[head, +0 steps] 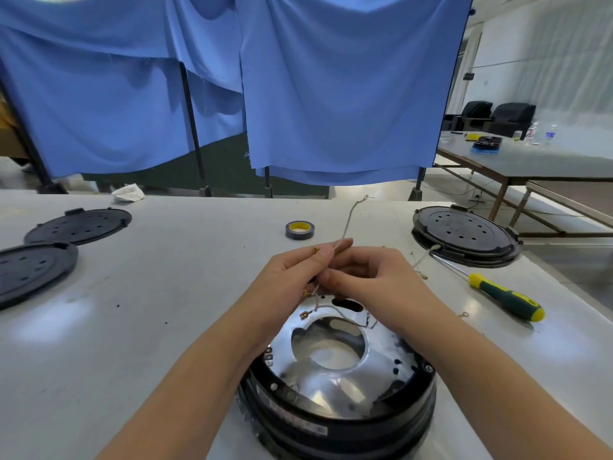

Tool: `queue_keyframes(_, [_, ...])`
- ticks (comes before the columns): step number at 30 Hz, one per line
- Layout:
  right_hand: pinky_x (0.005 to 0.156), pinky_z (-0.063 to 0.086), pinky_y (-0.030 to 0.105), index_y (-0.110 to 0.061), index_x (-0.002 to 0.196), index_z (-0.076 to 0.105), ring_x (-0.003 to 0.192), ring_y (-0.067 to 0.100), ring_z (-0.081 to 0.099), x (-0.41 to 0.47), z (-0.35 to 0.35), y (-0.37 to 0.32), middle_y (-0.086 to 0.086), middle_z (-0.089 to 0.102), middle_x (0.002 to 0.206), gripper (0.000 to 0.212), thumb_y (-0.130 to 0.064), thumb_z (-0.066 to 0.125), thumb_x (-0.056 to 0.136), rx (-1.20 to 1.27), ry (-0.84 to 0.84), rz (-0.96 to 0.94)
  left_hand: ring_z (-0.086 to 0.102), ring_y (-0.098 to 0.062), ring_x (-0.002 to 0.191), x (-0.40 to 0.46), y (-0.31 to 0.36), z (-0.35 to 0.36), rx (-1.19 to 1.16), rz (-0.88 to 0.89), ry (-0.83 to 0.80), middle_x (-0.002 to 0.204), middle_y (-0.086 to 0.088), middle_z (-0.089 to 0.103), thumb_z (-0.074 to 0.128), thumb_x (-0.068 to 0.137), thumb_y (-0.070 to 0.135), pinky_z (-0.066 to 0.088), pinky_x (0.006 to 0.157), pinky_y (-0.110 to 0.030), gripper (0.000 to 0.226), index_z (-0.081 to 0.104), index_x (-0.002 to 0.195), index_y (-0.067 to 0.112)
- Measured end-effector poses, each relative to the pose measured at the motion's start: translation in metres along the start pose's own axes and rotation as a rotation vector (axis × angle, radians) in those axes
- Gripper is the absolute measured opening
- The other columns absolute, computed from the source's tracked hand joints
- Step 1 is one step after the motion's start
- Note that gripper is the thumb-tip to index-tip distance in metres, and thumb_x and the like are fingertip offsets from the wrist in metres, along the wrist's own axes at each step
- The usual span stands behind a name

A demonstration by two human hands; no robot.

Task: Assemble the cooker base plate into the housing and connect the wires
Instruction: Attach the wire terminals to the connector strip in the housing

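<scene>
Here, at the near edge of the worktop (132, 327), stands the black round housing (338, 423) with the shiny metal base plate (335, 373) set in its top. Thin grey wires (335, 308) with brass terminals lie across the far part of the plate. Just above it both hands meet. The left hand (292, 277) pinches one wire (348, 220) between thumb and curled fingers, and this wire rises away toward the far edge. The right hand (374, 277) has its fingers curled around the wires just beside the left fingers. Toward the right edge lies a yellow-green screwdriver (504, 295), and behind it a stack of black round covers (464, 234). Near the middle, further away, sits a roll of tape (300, 230). At the left edge lie two more black discs (59, 240). Behind the far edge hangs a blue cloth (331, 94).
</scene>
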State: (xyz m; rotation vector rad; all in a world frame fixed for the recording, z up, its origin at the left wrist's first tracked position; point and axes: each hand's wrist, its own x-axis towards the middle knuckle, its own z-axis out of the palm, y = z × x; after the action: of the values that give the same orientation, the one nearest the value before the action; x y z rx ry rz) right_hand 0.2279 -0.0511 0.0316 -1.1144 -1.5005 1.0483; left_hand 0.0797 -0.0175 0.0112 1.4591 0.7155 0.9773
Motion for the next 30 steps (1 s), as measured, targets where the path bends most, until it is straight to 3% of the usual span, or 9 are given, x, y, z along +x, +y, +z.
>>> queue_keyframes(5, [0.054,0.055,0.022,-0.01,0.083,0.066,0.057,0.013,0.069,0.007,-0.001,0.005,0.006,0.072,0.067,0.006,-0.006,0.07,0.084,-0.074,-0.035,0.165,0.068,-0.007,0.103,0.001,0.003,-0.012,0.129,0.037,0.162,0.109,0.008,0.073,0.062,0.091,0.034,0.053,0.09,-0.026,0.024,0.07,0.113,0.033])
queue_keyframes(10, [0.057,0.056,0.025,-0.01,0.102,0.06,0.057,0.015,0.068,0.014,0.001,0.011,0.007,0.072,0.068,0.02,-0.007,0.069,0.084,-0.207,-0.213,0.468,0.063,-0.01,0.105,0.007,0.012,-0.034,0.25,-0.051,0.387,0.108,0.004,0.07,0.055,0.096,0.021,0.053,0.091,-0.033,0.017,0.071,0.097,0.028])
queue_keyframes(13, [0.052,0.057,0.024,-0.006,0.097,0.058,0.05,0.012,0.065,0.015,0.008,0.016,0.005,0.068,0.059,0.008,-0.006,0.061,0.09,-0.244,-0.3,0.544,0.061,-0.008,0.101,0.007,0.009,-0.039,0.361,-0.097,0.384,0.105,0.007,0.068,0.057,0.094,0.02,0.05,0.088,-0.027,0.015,0.069,0.094,0.03])
queue_keyframes(16, [0.047,0.054,0.021,-0.007,0.091,0.057,0.05,0.013,0.066,0.018,0.013,0.016,0.005,0.069,0.059,0.002,-0.006,0.056,0.093,-0.228,-0.349,0.591,0.057,0.001,0.095,0.002,-0.001,-0.043,0.416,-0.096,0.445,0.105,0.01,0.065,0.056,0.094,0.023,0.045,0.07,-0.011,0.015,0.067,0.103,0.029])
queue_keyframes(19, [0.053,0.058,0.025,-0.008,0.09,0.058,0.055,0.017,0.068,0.02,0.017,0.018,0.006,0.07,0.063,0.005,-0.005,0.061,0.089,-0.257,-0.369,0.619,0.056,-0.007,0.109,-0.004,-0.015,-0.041,0.378,-0.152,0.479,0.12,0.007,0.062,0.049,0.098,0.025,0.039,0.083,-0.019,0.027,0.063,0.121,0.023])
queue_keyframes(22, [0.062,0.058,0.03,-0.008,0.087,0.06,0.064,0.024,0.068,0.023,0.024,0.019,0.012,0.072,0.074,0.005,-0.004,0.063,0.087,-0.298,-0.367,0.632,0.054,-0.011,0.119,-0.008,-0.025,-0.035,0.326,-0.109,0.477,0.125,0.005,0.062,0.044,0.1,0.021,0.037,0.097,-0.025,0.027,0.061,0.12,0.023])
queue_keyframes(24, [0.059,0.059,0.027,-0.004,0.088,0.06,0.064,0.022,0.069,0.025,0.029,0.018,0.014,0.072,0.079,0.004,-0.005,0.057,0.09,-0.261,-0.379,0.667,0.057,-0.008,0.115,-0.01,-0.027,-0.032,0.248,-0.052,0.474,0.122,0.005,0.065,0.042,0.101,0.019,0.041,0.096,-0.023,0.026,0.061,0.115,0.027])
queue_keyframes(28, [0.053,0.058,0.024,-0.001,0.101,0.059,0.061,0.018,0.069,0.031,0.035,0.014,0.006,0.067,0.066,0.017,-0.016,0.054,0.096,-0.17,-0.36,0.718,0.06,-0.001,0.108,-0.011,-0.028,-0.032,0.158,0.002,0.424,0.117,0.005,0.067,0.038,0.101,0.016,0.045,0.079,-0.009,0.029,0.061,0.111,0.029])
queue_keyframes(30, [0.054,0.058,0.023,-0.004,0.102,0.06,0.062,0.016,0.069,0.034,0.035,0.014,0.004,0.068,0.065,0.019,-0.022,0.059,0.095,-0.177,-0.335,0.707,0.06,-0.004,0.111,-0.011,-0.027,-0.032,0.131,0.011,0.404,0.117,0.003,0.068,0.037,0.102,0.015,0.045,0.083,-0.008,0.03,0.062,0.111,0.027])
